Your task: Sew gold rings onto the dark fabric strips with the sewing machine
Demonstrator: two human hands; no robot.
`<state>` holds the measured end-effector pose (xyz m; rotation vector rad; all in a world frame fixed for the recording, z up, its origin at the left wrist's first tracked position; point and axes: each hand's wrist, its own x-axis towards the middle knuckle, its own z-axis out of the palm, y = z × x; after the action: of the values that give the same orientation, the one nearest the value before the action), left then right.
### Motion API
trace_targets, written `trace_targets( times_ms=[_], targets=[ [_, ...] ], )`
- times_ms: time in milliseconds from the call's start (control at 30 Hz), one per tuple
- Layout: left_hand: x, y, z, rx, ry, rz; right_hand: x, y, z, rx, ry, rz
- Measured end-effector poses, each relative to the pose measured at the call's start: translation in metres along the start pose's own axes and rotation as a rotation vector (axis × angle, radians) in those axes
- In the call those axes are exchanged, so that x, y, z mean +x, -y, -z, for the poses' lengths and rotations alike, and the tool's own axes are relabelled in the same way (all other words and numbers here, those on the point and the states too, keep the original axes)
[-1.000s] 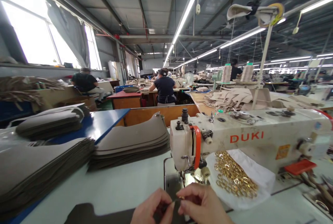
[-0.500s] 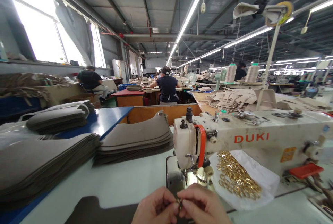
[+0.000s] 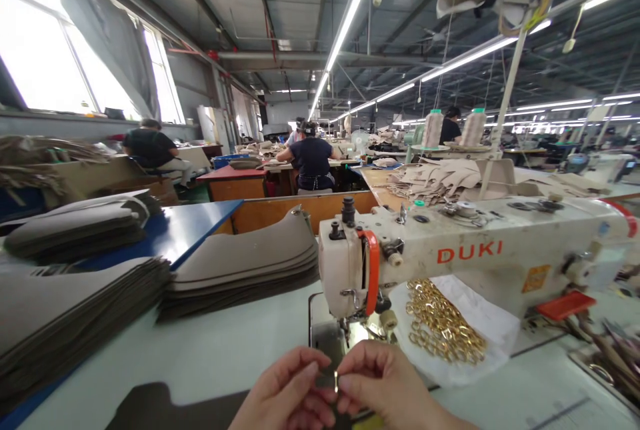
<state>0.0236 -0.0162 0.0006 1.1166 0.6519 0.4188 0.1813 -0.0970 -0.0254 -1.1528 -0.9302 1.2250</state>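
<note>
My left hand (image 3: 287, 393) and my right hand (image 3: 387, 387) meet at the bottom centre, fingertips pinching a small gold metal ring (image 3: 335, 382) between them. They hover just in front of the needle area of a white DUKI sewing machine (image 3: 470, 253). A dark brown cut piece (image 3: 165, 410) lies flat on the table under and left of my left hand. A pile of gold rings (image 3: 443, 330) sits on a white sheet to the right of the needle.
Stacks of grey-brown cut pieces (image 3: 245, 267) lie left of the machine, with more stacks (image 3: 65, 310) at far left. A thread stand (image 3: 500, 77) rises behind. Other people (image 3: 310, 163) sit at benches farther back. Tools lie at the right edge (image 3: 615, 350).
The view has shifted slightly. My fingers have reworked their grip, and the small ring now stands upright between the fingertips of both hands.
</note>
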Motion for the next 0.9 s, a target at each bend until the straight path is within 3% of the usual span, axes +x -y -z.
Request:
trace_targets(
  times_ms=[400,567,667,900],
  targets=[
    [0.007,0.006,0.000,0.196,0.064,0.027,-0.006,-0.003,-0.006,-0.068,0.036,0.014],
    [0.004,0.014,0.006,0.450,-0.070,-0.180,-0.014,0.010,-0.015,-0.233,0.000,0.085],
    [0.003,0.015,0.007,0.564,-0.125,-0.218,-0.016,0.012,-0.016,-0.310,-0.023,0.118],
    [-0.002,0.001,-0.008,0.327,-0.104,-0.180,-0.014,0.000,-0.006,-0.363,-0.055,0.300]
  ],
)
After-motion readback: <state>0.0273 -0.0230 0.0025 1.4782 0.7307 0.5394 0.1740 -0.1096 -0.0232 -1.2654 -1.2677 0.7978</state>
